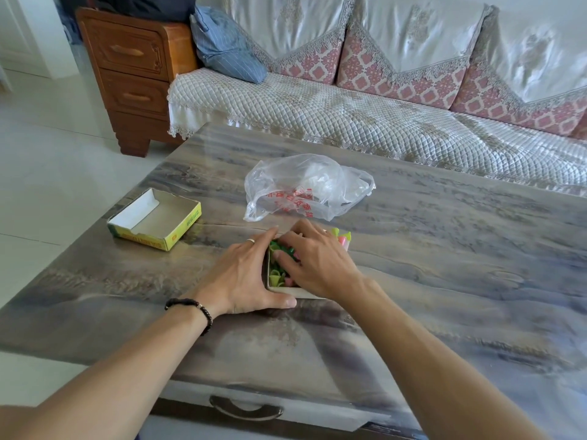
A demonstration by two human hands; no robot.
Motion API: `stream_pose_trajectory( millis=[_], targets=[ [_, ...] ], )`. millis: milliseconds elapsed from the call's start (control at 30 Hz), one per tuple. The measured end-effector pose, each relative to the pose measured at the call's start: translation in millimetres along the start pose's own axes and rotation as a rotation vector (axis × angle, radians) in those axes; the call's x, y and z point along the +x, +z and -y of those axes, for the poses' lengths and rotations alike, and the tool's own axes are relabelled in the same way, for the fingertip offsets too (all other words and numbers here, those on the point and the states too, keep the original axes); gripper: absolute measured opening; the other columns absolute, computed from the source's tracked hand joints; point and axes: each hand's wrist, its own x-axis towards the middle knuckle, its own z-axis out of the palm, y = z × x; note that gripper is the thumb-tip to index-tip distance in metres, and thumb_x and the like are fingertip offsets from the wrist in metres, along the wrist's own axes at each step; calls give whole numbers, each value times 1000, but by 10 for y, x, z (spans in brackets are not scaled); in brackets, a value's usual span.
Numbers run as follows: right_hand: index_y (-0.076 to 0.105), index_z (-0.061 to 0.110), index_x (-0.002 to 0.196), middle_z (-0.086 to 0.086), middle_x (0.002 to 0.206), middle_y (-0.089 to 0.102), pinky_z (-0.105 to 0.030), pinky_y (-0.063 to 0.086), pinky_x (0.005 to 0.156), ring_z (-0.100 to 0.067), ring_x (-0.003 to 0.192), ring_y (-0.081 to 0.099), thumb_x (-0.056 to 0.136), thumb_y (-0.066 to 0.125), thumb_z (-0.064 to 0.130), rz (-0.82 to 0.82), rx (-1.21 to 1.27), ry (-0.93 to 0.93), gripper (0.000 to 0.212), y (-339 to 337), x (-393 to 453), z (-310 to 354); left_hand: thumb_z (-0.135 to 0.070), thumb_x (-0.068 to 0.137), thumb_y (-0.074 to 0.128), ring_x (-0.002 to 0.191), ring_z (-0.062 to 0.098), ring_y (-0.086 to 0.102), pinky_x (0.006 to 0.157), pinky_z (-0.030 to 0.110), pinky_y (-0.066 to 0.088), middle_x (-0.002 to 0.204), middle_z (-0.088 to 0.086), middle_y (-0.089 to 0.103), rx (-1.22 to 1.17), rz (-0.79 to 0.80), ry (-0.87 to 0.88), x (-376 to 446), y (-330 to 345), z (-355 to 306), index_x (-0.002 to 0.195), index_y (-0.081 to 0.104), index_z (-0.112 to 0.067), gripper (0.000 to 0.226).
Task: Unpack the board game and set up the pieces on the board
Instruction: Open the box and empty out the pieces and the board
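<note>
Cardboard box tray [287, 291], holding green and pink plastic pieces [277, 276], sat mid-bench [444, 265]. Left hand [246, 274] clasped its side, likely steadying it; right hand [314, 260] dug inside, grip hidden. Empty lid [155, 219] lay well aside; no board visible.

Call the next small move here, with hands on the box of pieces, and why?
Probably lift a clump of pieces out with the right hand and set it on the bare table. Its fingers are already down among the green and pink pieces, the left hand braces the box, and no board is visible yet.
</note>
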Motion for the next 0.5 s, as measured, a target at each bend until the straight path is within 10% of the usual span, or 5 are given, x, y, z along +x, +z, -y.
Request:
stream_pose_trajectory(
  millis=[333,500],
  targets=[
    [57,7,82,-10,78,55,-36,39,40,-36,52,55,95,52,22,-151,-72,-35,21,94,218,60,-76,47,72,128,17,44,106,33,34,139,-2,48,-39,-21,86,148,-58,65,147,14,-24,128],
    [58,9,82,-7,79,55,-32,29,47,-32,55,54,96,49,32,-166,-12,-19,29,126,275,88,-79,42,73,134,18,37,110,32,30,144,3,43,-35,-6,53,252,-79,208,151,6,-22,139]
  ],
)
